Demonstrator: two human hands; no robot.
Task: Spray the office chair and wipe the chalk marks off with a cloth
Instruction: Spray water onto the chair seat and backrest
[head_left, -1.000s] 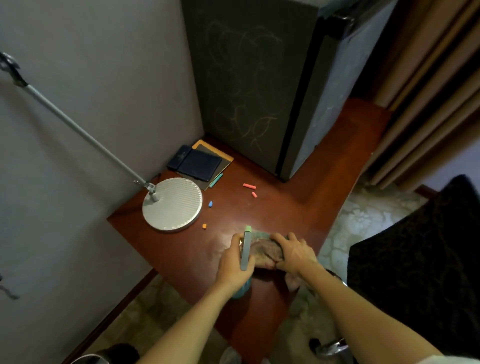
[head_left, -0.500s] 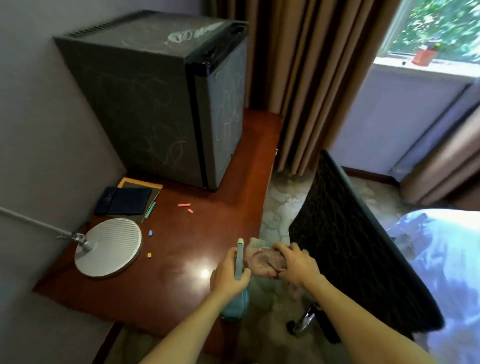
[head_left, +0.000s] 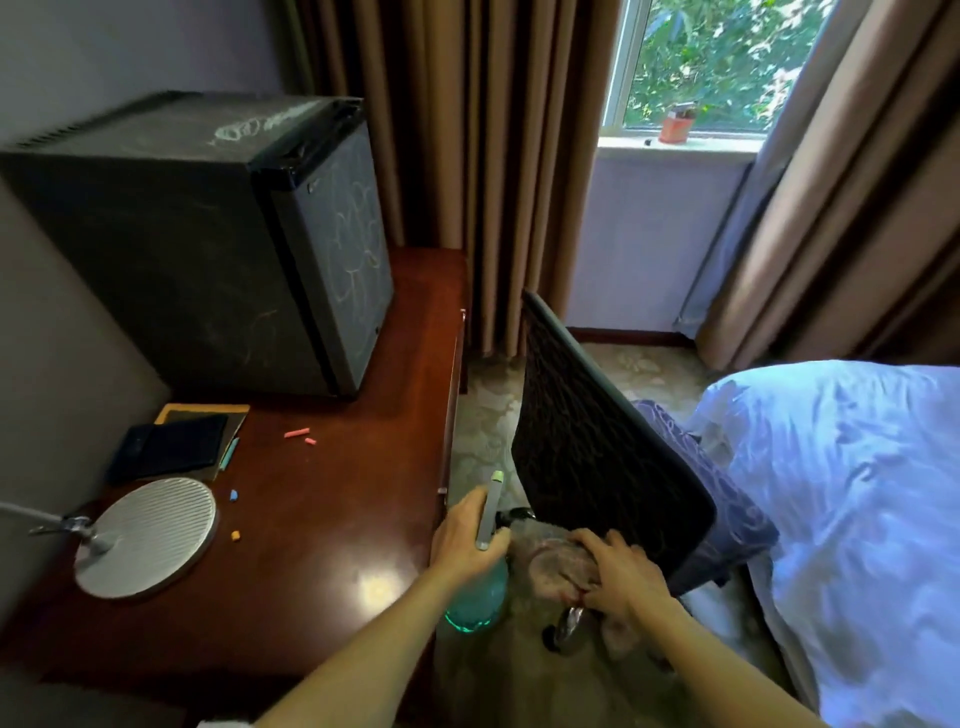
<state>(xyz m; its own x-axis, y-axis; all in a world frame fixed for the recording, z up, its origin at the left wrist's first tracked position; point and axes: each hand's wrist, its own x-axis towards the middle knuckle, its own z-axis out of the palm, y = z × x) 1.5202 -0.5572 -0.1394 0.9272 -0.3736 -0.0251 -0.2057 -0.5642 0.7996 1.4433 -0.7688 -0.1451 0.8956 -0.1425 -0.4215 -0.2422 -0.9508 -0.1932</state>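
Note:
A black office chair (head_left: 587, 447) stands between the desk and the bed, its backrest facing me with faint chalk lines on it. My left hand (head_left: 465, 540) grips a teal spray bottle (head_left: 478, 603) by its grey trigger head, just left of the backrest's lower edge. My right hand (head_left: 618, 577) holds a pinkish cloth (head_left: 558, 566), bunched up beside the bottle at the bottom of the backrest. Part of the cloth hangs below my wrist.
A red-brown desk (head_left: 322, 519) on the left carries a chalk-marked black mini fridge (head_left: 208, 239), a round lamp base (head_left: 145, 535), dark notebooks (head_left: 171, 447) and loose chalk pieces (head_left: 297, 433). A bed with a blue sheet (head_left: 857, 509) lies right. Curtains (head_left: 467, 156) and a window are behind.
My view has swung right from the desk toward the chair and bed. Both hands carried the bottle and cloth off the desk edge over to the chair's backrest.

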